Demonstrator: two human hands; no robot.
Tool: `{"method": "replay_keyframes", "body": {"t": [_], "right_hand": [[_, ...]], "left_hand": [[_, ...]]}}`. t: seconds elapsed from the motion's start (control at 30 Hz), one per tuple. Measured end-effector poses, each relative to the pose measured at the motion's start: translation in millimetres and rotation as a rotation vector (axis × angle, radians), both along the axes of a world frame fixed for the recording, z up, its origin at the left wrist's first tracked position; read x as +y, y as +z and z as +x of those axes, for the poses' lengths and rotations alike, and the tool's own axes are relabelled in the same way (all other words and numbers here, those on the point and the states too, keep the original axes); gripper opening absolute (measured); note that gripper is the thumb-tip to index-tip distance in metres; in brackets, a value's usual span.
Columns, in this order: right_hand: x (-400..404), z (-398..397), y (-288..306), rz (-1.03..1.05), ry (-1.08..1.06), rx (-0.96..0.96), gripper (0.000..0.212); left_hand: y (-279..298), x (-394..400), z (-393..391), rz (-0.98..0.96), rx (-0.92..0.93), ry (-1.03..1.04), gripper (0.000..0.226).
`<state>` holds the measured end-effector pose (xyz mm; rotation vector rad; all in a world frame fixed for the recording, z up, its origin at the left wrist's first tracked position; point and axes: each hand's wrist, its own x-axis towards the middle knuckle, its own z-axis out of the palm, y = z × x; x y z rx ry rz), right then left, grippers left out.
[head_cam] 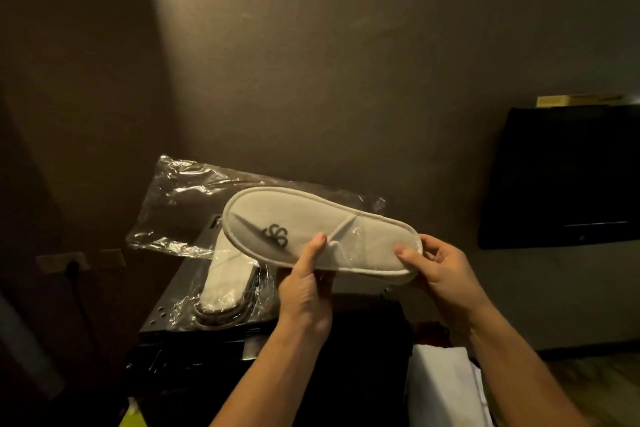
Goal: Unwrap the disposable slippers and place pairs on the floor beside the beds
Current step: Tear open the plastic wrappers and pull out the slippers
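Note:
I hold a flat white disposable slipper (304, 225) with a dark logo on its upper, lying crosswise in front of me, toe to the left. My left hand (306, 288) pinches its near edge at the middle, thumb on top. My right hand (440, 274) grips its heel end. Behind it hangs a clear plastic wrapper (194, 208), crumpled and open; which hand holds it I cannot tell. Another wrapped white slipper pack (225, 284) lies below on a dark box (166, 308).
A dark television (568, 177) hangs on the brown wall at right. A wall socket with a plugged cable (65, 262) sits at the left. White cloth (446, 388) lies at the bottom right, and a dark cabinet (194, 367) stands under the box.

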<state>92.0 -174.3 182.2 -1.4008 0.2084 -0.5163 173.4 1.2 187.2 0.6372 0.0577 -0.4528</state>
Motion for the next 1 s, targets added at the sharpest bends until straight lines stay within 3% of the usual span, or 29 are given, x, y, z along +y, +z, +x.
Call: {"method": "replay_keyframes", "body": {"t": [0.13,0.3,0.47,0.67,0.83,0.9,1.0], "right_hand": [[-11,-4,-4,-0.011,-0.059,-0.036,0.039],[-19,-3,-11,0.013,-0.068,-0.026,0.04],[-13,2,-13,0.04,-0.056,-0.01,0.037],[-20,-6,-15,0.034,-0.098,-0.008,0.04],[-32,-19,-12,0.05,-0.136,-0.014,0.027],[-34,-22,-12,0.054,-0.145,-0.007,0.038],[-39,-29,-11,0.049,-0.171,-0.013,0.083]], "left_hand": [[1,9,19,-0.01,-0.051,0.089,0.015],[-3,10,36,0.016,-0.105,0.182,0.05],[-8,-12,17,0.005,0.001,0.029,0.039],[-5,-4,36,0.037,-0.083,0.189,0.035],[-5,15,59,0.104,-0.171,0.239,0.045],[-5,17,61,0.113,-0.16,0.243,0.038],[-4,18,59,0.134,-0.152,0.25,0.027]]}}
